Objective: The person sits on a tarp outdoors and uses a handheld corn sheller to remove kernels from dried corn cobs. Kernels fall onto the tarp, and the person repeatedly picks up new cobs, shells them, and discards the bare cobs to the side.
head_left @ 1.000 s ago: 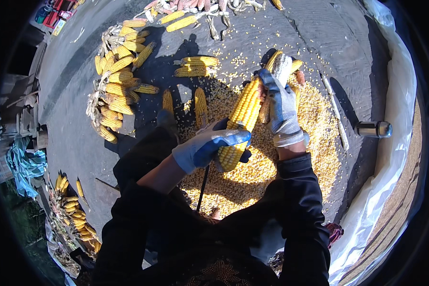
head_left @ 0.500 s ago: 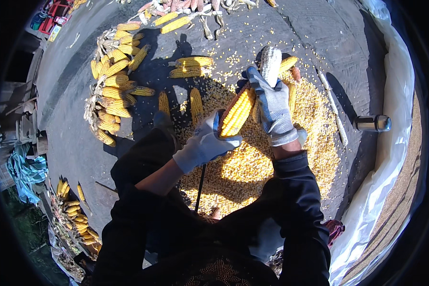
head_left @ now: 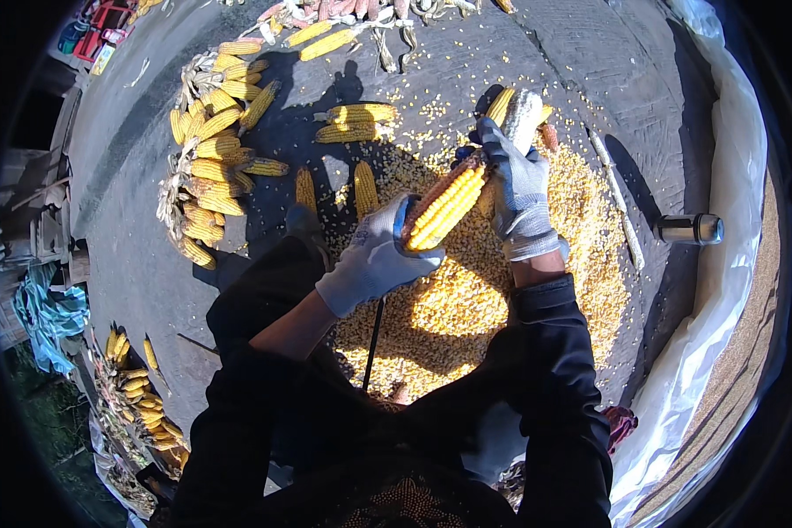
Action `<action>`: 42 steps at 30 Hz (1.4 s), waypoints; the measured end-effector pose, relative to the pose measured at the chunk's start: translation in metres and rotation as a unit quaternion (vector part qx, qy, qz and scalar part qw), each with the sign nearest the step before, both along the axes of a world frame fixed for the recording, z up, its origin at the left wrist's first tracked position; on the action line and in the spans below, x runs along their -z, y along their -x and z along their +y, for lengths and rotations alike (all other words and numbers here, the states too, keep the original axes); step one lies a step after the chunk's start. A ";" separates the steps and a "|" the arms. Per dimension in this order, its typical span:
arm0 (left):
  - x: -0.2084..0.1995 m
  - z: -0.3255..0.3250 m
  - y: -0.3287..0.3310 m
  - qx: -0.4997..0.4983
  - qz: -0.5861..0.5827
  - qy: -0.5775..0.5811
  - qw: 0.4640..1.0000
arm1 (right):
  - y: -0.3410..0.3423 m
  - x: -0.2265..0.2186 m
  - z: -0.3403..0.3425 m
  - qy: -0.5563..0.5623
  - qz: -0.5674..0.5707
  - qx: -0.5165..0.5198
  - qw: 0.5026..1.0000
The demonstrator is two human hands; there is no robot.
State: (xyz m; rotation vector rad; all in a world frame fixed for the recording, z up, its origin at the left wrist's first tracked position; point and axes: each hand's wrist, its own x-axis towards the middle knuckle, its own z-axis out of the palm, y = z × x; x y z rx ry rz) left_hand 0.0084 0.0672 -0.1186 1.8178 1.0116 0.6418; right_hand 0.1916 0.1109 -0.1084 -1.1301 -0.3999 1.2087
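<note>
In my gloved left hand [head_left: 374, 260] a yellow ear of corn [head_left: 449, 211] is held at a slant, its base in my palm. Part of it still carries rows of kernels, while its upper left side looks bare and reddish. My gloved right hand [head_left: 521, 198] is closed around a whitish bare corn cob [head_left: 525, 119] that sticks out beyond the fingers. The two hands are close together above a heap of loose yellow kernels [head_left: 453, 308]. Another yellow ear [head_left: 501, 106] lies just beyond the right hand, partly hidden by the cob.
Bunches of yellow ears [head_left: 211, 167] lie at the left, with a pair of ears [head_left: 356, 123] nearer the middle. Husked reddish cobs [head_left: 352, 11] line the far edge. A thin stick [head_left: 620, 202] and a metal flask [head_left: 691, 229] lie at the right, beside white plastic sheeting [head_left: 717, 246].
My right hand and the whitish cob have shifted right and tilted, uncovering a yellow ear behind. The left hand's ear leans further right, showing more of its bare side.
</note>
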 end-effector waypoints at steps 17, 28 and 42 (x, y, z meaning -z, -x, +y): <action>-0.008 0.001 -0.008 -0.090 -0.056 0.289 0.951 | 0.014 -0.006 -0.003 -0.010 0.008 0.010 1.000; -0.038 0.005 -0.001 -0.005 -0.239 0.492 0.837 | 0.023 -0.008 -0.005 -0.013 -0.079 0.009 0.997; -0.027 0.005 0.002 -0.022 -0.272 0.519 0.810 | 0.014 -0.009 -0.005 0.003 0.004 -0.100 0.995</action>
